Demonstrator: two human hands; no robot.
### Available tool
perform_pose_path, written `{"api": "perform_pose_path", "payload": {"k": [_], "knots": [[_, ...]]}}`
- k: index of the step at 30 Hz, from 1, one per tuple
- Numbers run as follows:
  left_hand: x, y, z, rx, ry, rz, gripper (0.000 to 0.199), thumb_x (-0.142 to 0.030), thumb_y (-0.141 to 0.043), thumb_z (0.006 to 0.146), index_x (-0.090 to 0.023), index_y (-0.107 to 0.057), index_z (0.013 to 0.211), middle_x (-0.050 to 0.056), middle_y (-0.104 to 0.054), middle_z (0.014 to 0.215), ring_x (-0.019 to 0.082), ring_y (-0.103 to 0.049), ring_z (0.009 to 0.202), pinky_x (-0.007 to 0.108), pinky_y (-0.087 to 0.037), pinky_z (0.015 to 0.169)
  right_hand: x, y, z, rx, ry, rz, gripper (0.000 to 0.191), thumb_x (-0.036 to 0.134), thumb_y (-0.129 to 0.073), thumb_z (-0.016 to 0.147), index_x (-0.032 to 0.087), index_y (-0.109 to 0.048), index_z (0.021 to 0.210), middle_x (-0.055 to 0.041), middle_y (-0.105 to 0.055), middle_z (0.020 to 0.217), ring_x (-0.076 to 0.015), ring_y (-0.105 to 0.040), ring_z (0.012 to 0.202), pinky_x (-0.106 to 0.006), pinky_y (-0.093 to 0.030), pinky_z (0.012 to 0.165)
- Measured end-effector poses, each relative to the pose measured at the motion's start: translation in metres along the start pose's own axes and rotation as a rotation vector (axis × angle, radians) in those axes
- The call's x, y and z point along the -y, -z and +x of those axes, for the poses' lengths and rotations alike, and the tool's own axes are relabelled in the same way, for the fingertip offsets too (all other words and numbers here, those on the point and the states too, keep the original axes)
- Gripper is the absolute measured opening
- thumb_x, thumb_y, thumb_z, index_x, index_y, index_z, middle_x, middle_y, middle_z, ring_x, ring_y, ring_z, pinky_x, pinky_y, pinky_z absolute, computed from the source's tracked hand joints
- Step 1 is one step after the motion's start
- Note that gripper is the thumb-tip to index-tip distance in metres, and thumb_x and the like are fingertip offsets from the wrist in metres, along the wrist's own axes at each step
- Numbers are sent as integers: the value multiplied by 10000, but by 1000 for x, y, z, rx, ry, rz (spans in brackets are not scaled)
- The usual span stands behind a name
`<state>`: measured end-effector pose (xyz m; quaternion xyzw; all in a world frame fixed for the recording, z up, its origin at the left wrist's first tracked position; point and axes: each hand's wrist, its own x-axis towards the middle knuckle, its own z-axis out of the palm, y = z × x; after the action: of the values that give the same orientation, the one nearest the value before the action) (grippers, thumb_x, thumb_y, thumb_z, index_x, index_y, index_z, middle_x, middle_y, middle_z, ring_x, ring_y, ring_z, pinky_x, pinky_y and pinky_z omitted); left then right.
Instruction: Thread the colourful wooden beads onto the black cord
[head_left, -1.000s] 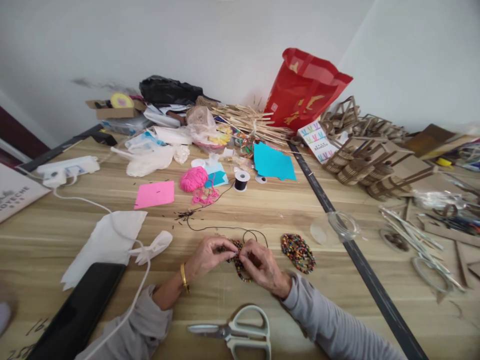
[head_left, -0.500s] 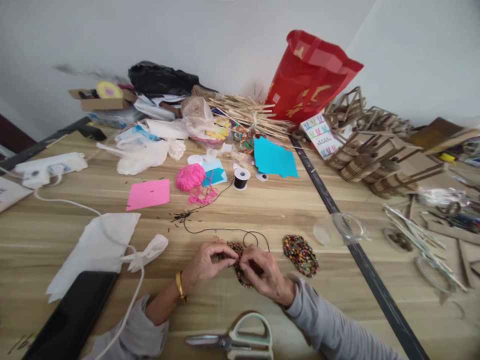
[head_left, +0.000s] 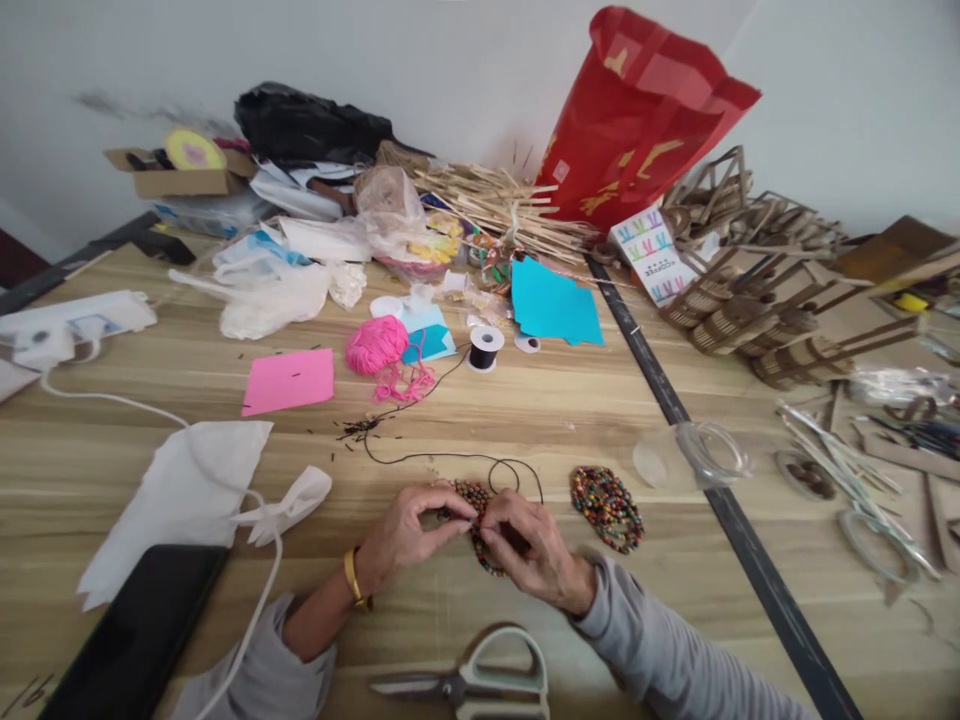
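My left hand, with a gold bracelet at the wrist, is closed in a pinch over a beaded strand. Facing it, my right hand also pinches with thumb and forefinger, the fingertips of both hands nearly meeting. What lies between the fingertips is too small to make out. Part of the strand is hidden by the hands. A thin black cord loops just behind them and runs back to a spool. To the right lies a coiled bundle of multicoloured beads.
Scissors lie at the front edge. On the left are a black phone, white cable and white paper. Pink yarn, blue paper and a red bag stand further back; small baskets are at right.
The view has shifted slightly, so background objects sit a little further outward and higher. Both hands keep nearly the same pinching pose over the beads.
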<state>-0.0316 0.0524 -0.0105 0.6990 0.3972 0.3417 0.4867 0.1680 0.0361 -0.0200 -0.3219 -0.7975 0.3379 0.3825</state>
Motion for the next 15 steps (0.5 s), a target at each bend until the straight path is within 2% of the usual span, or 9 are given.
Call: {"api": "perform_pose_path", "payload": {"k": [15], "knots": [[1, 0, 0, 8, 1, -15, 91, -204, -647, 775, -152, -721, 766, 58, -716, 723, 167, -639, 696, 261, -486, 688, 0, 2, 0, 18, -12, 5, 83, 169, -473, 907, 188, -538, 860, -46, -577, 740, -148, -525, 680, -257, -427, 616]]}}
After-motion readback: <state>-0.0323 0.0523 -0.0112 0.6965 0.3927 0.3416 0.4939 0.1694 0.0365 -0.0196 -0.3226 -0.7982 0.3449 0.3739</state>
